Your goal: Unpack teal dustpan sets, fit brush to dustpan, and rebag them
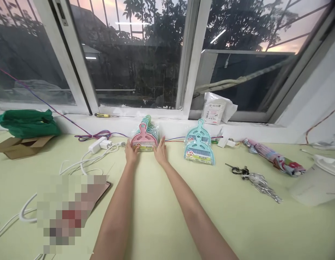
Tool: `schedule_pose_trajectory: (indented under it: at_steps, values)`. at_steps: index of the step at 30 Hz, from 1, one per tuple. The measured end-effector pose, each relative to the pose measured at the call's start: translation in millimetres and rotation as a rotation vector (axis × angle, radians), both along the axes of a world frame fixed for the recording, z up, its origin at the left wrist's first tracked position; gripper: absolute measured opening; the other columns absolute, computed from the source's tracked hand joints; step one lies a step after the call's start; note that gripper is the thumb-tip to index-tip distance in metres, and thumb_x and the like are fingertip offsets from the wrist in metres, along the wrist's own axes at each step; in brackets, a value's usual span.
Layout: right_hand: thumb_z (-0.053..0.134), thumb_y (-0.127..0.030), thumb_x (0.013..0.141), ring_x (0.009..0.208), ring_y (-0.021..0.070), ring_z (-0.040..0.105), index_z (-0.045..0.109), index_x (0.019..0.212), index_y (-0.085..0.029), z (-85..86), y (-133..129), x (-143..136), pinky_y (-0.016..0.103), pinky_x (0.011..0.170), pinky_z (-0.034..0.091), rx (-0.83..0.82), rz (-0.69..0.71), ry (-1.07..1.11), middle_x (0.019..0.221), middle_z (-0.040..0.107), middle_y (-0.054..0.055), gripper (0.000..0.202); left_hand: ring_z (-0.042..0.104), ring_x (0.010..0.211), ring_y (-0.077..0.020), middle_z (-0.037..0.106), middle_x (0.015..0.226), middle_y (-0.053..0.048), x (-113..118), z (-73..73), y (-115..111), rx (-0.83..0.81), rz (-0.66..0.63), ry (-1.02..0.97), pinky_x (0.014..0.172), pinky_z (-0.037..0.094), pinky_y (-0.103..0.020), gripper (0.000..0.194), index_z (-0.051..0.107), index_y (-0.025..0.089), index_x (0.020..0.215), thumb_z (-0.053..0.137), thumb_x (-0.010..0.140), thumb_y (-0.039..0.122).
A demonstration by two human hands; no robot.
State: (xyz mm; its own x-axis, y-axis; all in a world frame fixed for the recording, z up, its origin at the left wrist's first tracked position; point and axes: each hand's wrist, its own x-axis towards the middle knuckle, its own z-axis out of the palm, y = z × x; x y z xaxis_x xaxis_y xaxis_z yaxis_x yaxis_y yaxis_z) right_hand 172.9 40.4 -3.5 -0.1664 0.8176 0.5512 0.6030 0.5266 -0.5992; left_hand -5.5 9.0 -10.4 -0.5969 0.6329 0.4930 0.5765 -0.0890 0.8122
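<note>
At frame centre, a dustpan row (pixel 143 137) (pink foremost) is seemingly lined up, touched by the left hand (pixel 131 153) and right hand (pixel 160 154), fingers apart; two turquoise dustpans (pixel 199 149) are left separate, centre-right.

Stack of dustpan-and-brush sets (pixel 145 137) stands below the middle pane of the window (pixel 140 111), one set behind another, handles up, clear wrap over them. Front one is pink: looped handle, pale bristles across the pan, yellowish printed label along the bottom. Handles behind show green to teal; overlap hides the count.
</note>
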Motion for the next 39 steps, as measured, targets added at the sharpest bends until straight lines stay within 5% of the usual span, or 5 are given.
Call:
schedule_pose_trajectory:
  at_steps: [8, 13, 22, 29, 39]
  values:
    - [0.045, -0.034, 0.089, 0.145, 0.0308, 0.016, 0.027, 0.147, -0.013, 33.8, 1, 186, 0.055, 0.112, 0.017, 0.027, -0.833, 0.29, 0.156, 0.023, 0.019, 0.064, 0.016, 0.144, -0.0372, 0.017, 0.153, -0.029, 7, 4.2, -22, 0.019, 0.234, 0.186, 0.115, 0.019, -0.052, 0.098, 0.021, 0.006, 0.147, 0.071, 0.074, 0.048]
    - [0.058, -0.044, 0.082, 0.127, 0.0328, 0.046, 0.046, 0.137, -0.015, 8.9, 2, 299, 0.048, 0.106, 0.031, -0.471, -0.592, 0.055, 0.132, 0.057, 0.017, 0.063, 0.048, 0.126, -0.0318, 0.051, 0.135, -0.018, 25, 16.6, -25, 0.037, 0.12, 0.289, 0.104, 0.037, -0.046, 0.071, 0.035, 0.016, 0.141, 0.067, 0.08, 0.032]
    - [0.047, -0.053, 0.087, 0.123, 0.0313, 0.049, 0.058, 0.124, -0.022, -9.4, 7, 306, 0.046, 0.101, 0.032, -0.445, -0.519, -0.172, 0.123, 0.063, 0.013, 0.05, 0.057, 0.112, -0.0314, 0.063, 0.116, -0.016, 21, 27.9, 0, -0.032, 0.236, 0.198, 0.093, 0.043, -0.047, 0.061, 0.044, 0.016, 0.129, 0.071, 0.077, 0.032]
    - [0.047, -0.046, 0.089, 0.117, 0.028, 0.056, 0.058, 0.123, -0.02, -13.2, 13, 313, 0.042, 0.101, 0.034, -0.462, -0.526, -0.113, 0.118, 0.067, 0.012, 0.044, 0.029, 0.136, -0.036, 0.033, 0.144, -0.024, 40, 28.2, -8, 0.001, 0.524, 0.229, 0.107, 0.03, -0.052, 0.076, 0.03, 0.011, 0.141, 0.066, 0.08, 0.038]
    - [0.061, -0.03, 0.076, 0.104, 0.0261, 0.064, 0.062, 0.111, -0.015, -29.6, 16, 328, 0.035, 0.091, 0.046, -0.33, -0.536, 0.343, 0.111, 0.07, 0.014, 0.038, 0.026, 0.14, -0.0308, 0.033, 0.15, -0.013, 62, 43.0, -49, -0.011, 0.083, 0.443, 0.114, 0.015, -0.05, 0.041, 0.053, 0.021, 0.129, 0.049, 0.088, 0.023]
